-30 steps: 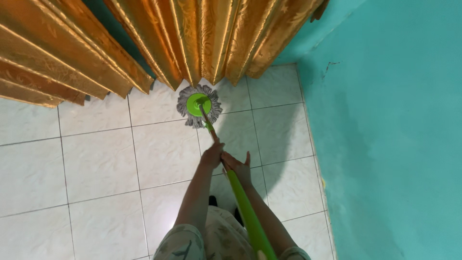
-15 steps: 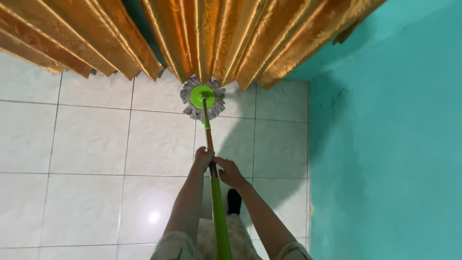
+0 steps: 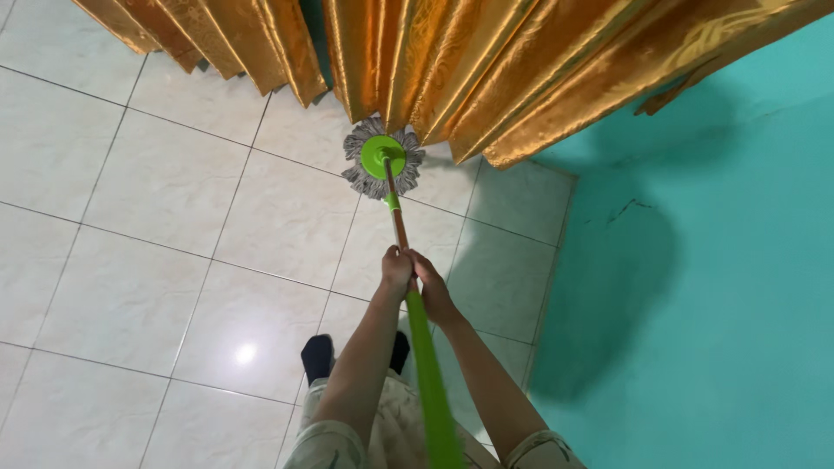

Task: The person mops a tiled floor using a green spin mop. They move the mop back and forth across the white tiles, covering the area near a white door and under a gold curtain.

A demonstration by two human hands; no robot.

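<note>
A mop with a round green head and grey strands (image 3: 382,160) rests on the white floor tiles, right at the hem of the orange-gold curtain (image 3: 486,69). Its pole (image 3: 426,365) is brown near the head and green lower down, running back toward me. My left hand (image 3: 396,269) is wrapped around the pole where brown meets green. My right hand (image 3: 432,291) grips the pole just behind it, the two hands touching.
A turquoise wall (image 3: 712,287) runs along the right side and meets the curtain in the corner. The floor is glossy white tile (image 3: 156,260) with a light reflection. My dark-socked feet (image 3: 318,354) stand below the hands.
The view has swung to the right and tilted. The mop head stays at the curtain hem, closer to the corner. Both hands keep their grip on the pole, now pressed closer together.
</note>
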